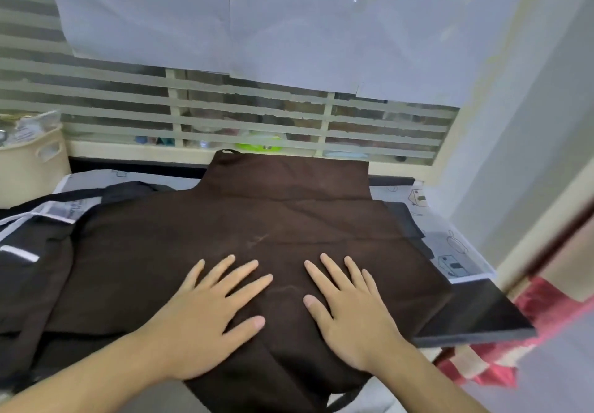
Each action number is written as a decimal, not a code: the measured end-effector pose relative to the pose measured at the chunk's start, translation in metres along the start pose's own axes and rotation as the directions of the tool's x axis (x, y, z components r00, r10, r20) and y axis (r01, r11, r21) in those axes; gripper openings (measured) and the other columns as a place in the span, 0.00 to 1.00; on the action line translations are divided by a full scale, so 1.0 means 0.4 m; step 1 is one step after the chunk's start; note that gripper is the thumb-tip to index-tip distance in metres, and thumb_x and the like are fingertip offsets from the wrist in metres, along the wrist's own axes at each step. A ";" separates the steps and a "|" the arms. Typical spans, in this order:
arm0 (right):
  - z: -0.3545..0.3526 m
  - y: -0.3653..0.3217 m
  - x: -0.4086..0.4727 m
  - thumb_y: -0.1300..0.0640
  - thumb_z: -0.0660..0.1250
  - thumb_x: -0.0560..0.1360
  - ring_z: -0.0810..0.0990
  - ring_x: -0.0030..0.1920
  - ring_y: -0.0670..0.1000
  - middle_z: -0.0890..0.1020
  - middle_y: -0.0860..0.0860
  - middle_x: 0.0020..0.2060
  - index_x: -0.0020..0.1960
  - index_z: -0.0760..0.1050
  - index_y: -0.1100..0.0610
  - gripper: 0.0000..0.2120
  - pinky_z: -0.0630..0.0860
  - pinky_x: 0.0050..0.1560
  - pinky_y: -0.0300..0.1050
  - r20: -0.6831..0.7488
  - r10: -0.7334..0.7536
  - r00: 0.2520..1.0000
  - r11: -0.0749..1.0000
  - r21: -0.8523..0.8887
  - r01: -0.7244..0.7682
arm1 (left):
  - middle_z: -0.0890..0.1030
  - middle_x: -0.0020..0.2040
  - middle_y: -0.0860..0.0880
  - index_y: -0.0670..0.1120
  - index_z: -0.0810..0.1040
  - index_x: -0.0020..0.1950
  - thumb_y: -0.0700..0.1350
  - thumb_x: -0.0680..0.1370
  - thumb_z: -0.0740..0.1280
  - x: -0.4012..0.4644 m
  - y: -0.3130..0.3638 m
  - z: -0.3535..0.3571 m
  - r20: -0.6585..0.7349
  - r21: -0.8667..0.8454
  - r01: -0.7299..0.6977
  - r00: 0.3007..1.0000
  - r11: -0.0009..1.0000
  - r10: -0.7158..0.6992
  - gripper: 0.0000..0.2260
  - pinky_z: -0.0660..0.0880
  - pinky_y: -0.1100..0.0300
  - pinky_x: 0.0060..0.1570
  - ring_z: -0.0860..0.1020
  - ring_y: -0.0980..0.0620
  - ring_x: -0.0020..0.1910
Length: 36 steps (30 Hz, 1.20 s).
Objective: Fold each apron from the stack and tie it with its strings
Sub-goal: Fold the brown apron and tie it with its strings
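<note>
A dark brown apron (257, 226) lies spread flat across the table (475, 313), its narrower bib end pointing away toward the window and its wider skirt running to the near edge, where the cloth hangs over. The fabric is plain and matte, with a faint horizontal crease across the middle and another where the bib meets the body; a small loop of strap (229, 151) shows at the bib's far left corner. Both hands rest palm-down on the lower middle of the apron, side by side and just apart. The left hand (205, 313) has its fingers straight and spread, pressing the cloth flat; the right hand (350, 310) lies the same way, fingers splayed, gripping nothing. To the left, partly under the brown apron's edge, sits a heap of black aprons (29, 284) with white trim. A cream basket (32, 162) stands at the far left. A printed sheet (456, 248) covers the table's right side beside the apron.
</note>
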State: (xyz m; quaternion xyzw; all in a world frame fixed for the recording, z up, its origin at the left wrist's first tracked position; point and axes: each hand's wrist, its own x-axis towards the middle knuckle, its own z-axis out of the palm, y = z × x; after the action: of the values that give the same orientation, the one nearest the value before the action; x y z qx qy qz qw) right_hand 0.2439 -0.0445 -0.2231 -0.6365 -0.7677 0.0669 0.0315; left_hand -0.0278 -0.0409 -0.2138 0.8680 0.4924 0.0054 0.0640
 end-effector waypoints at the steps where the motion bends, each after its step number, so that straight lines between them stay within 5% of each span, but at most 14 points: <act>1: -0.005 0.017 -0.002 0.28 0.32 0.76 0.37 0.84 0.52 0.42 0.37 0.84 0.83 0.39 0.33 0.36 0.39 0.83 0.53 0.008 -0.012 1.000 1.000 0.006 0.011 | 0.33 0.80 0.71 0.75 0.35 0.78 0.73 0.81 0.43 0.001 -0.020 0.007 0.013 0.015 0.008 1.000 1.000 -0.008 0.28 0.33 0.52 0.81 0.28 0.61 0.80; 5: -0.015 0.151 -0.018 0.30 0.41 0.82 0.40 0.84 0.48 0.45 0.39 0.84 0.84 0.43 0.37 0.32 0.42 0.84 0.50 -0.043 0.077 0.996 0.997 0.018 -0.076 | 0.32 0.77 0.75 0.77 0.35 0.77 0.77 0.78 0.43 0.009 -0.079 -0.015 0.076 0.028 -0.013 0.997 1.000 0.011 0.30 0.28 0.59 0.76 0.25 0.67 0.76; 9: -0.031 0.292 -0.047 0.35 0.59 0.82 0.57 0.80 0.58 0.61 0.56 0.80 0.83 0.57 0.53 0.36 0.58 0.81 0.53 -0.208 0.433 0.877 0.898 0.187 -0.398 | 0.32 0.77 0.75 0.77 0.35 0.77 0.81 0.71 0.34 0.009 -0.075 -0.010 0.080 0.008 -0.014 0.997 1.000 0.013 0.35 0.29 0.60 0.77 0.26 0.68 0.76; 12: -0.057 0.350 -0.069 0.39 0.69 0.73 0.74 0.61 0.63 0.80 0.59 0.57 0.55 0.80 0.57 0.22 0.71 0.64 0.56 -0.262 0.641 0.721 0.762 0.332 -0.557 | 0.32 0.77 0.75 0.76 0.35 0.77 0.82 0.70 0.32 0.009 -0.074 -0.003 0.047 0.010 -0.006 0.999 1.000 0.006 0.36 0.30 0.59 0.78 0.26 0.68 0.76; 15: -0.112 0.362 -0.096 0.53 0.75 0.73 0.80 0.41 0.61 0.80 0.57 0.32 0.34 0.74 0.59 0.15 0.75 0.47 0.53 -0.169 0.624 0.763 0.649 0.656 -0.386 | 0.33 0.78 0.75 0.76 0.36 0.78 0.82 0.70 0.34 0.013 -0.080 -0.002 0.054 0.013 -0.012 0.998 1.000 0.011 0.36 0.32 0.58 0.79 0.27 0.68 0.77; 17: -0.151 0.356 -0.117 0.57 0.73 0.78 0.83 0.43 0.57 0.83 0.58 0.37 0.42 0.76 0.62 0.11 0.78 0.50 0.50 -0.113 0.565 0.817 0.361 0.925 -0.122 | 0.34 0.78 0.75 0.76 0.37 0.78 0.83 0.70 0.35 0.014 -0.081 -0.001 0.063 0.019 -0.015 0.998 1.000 0.014 0.37 0.32 0.58 0.79 0.27 0.68 0.77; 20: -0.180 0.355 -0.142 0.57 0.68 0.82 0.85 0.51 0.59 0.86 0.61 0.49 0.54 0.79 0.70 0.14 0.79 0.59 0.52 -0.054 0.477 0.877 -0.025 0.997 0.075 | 0.36 0.79 0.75 0.76 0.39 0.78 0.83 0.70 0.37 0.016 -0.083 0.001 0.055 0.009 -0.021 0.998 1.000 0.020 0.37 0.32 0.59 0.79 0.28 0.68 0.77; 22: -0.176 0.361 -0.161 0.58 0.68 0.82 0.85 0.59 0.59 0.86 0.62 0.58 0.60 0.80 0.68 0.14 0.77 0.65 0.53 -0.019 0.283 0.959 0.032 0.999 0.010 | 0.37 0.79 0.75 0.76 0.41 0.78 0.83 0.71 0.38 0.016 -0.084 0.004 0.044 -0.005 -0.025 0.999 1.000 0.025 0.36 0.31 0.60 0.78 0.29 0.68 0.78; 25: -0.167 0.391 -0.171 0.66 0.74 0.76 0.82 0.65 0.50 0.81 0.47 0.68 0.54 0.85 0.59 0.08 0.73 0.71 0.54 0.049 0.065 0.997 0.525 0.848 -0.076 | 0.39 0.79 0.76 0.77 0.43 0.78 0.83 0.71 0.40 0.015 -0.086 0.004 0.030 -0.018 -0.027 0.999 0.999 0.027 0.36 0.29 0.64 0.76 0.31 0.68 0.78; 27: -0.180 0.412 -0.168 0.69 0.74 0.74 0.81 0.65 0.43 0.80 0.38 0.67 0.49 0.86 0.62 0.06 0.72 0.72 0.51 -0.028 0.099 0.995 0.660 0.750 -0.045 | 0.40 0.79 0.76 0.77 0.43 0.78 0.83 0.71 0.41 0.014 -0.085 0.002 0.030 -0.022 -0.029 0.999 0.999 0.030 0.36 0.28 0.66 0.75 0.32 0.69 0.78; 29: -0.208 0.418 -0.170 0.66 0.72 0.78 0.84 0.60 0.47 0.85 0.45 0.61 0.50 0.87 0.61 0.05 0.74 0.67 0.51 -0.192 0.244 0.951 0.515 0.856 0.041 | 0.41 0.79 0.77 0.78 0.44 0.78 0.83 0.72 0.42 0.016 -0.086 -0.001 0.020 -0.040 -0.029 0.999 0.999 0.030 0.35 0.28 0.67 0.74 0.33 0.69 0.79; 31: -0.235 0.415 -0.171 0.59 0.68 0.82 0.87 0.50 0.54 0.88 0.58 0.51 0.48 0.87 0.62 0.10 0.77 0.58 0.51 -0.226 0.447 0.866 0.172 0.971 0.165 | 0.43 0.79 0.78 0.79 0.45 0.78 0.82 0.72 0.40 0.016 -0.088 0.002 0.006 -0.073 -0.021 1.000 0.997 0.022 0.33 0.28 0.68 0.74 0.34 0.70 0.79; 34: -0.243 0.396 -0.172 0.44 0.65 0.83 0.88 0.53 0.56 0.87 0.60 0.54 0.58 0.85 0.60 0.20 0.83 0.50 0.50 -0.013 0.413 0.911 -0.028 0.999 0.028 | 0.43 0.78 0.78 0.79 0.46 0.78 0.81 0.72 0.39 0.015 -0.088 0.006 0.000 -0.096 -0.014 1.000 0.995 0.014 0.33 0.29 0.68 0.75 0.34 0.71 0.79; 36: -0.226 0.401 -0.186 0.42 0.70 0.79 0.86 0.60 0.57 0.87 0.57 0.58 0.63 0.84 0.58 0.22 0.82 0.59 0.54 0.234 0.234 0.944 -0.001 0.971 -0.240 | 0.43 0.78 0.78 0.79 0.46 0.77 0.81 0.73 0.40 0.017 -0.089 0.006 -0.001 -0.094 -0.009 1.000 0.996 0.008 0.32 0.29 0.68 0.75 0.34 0.71 0.79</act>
State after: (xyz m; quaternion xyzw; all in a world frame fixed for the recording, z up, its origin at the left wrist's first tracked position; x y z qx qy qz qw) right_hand 0.4259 -0.0829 -0.1541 -0.5568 -0.3898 0.5818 0.4467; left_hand -0.0546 -0.0174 -0.2208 0.8661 0.4879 0.0291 0.1045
